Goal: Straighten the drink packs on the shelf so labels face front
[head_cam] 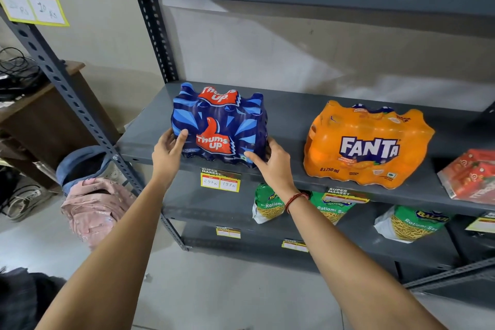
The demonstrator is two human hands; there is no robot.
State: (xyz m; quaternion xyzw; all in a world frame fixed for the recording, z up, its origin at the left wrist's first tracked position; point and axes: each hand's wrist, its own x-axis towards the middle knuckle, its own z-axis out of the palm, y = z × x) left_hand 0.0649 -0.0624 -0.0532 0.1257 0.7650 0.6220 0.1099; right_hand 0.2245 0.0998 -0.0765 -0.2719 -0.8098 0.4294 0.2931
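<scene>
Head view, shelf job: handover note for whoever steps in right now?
Left hand: on the left front corner of the blue drink pack, thumb on its face.
Right hand: on the pack's right front corner. Whether either hand grips or only presses, cannot tell.
Blue pack: on the shelf, left part, near the front edge, label facing out, turned slightly.
Orange drink pack: same shelf, to the right, apart from the blue one, label facing out, sitting a bit skewed.
Done: both labels readable from the front.
Left: probably square the blue pack to the edge, then nudge the orange one straight.
</scene>
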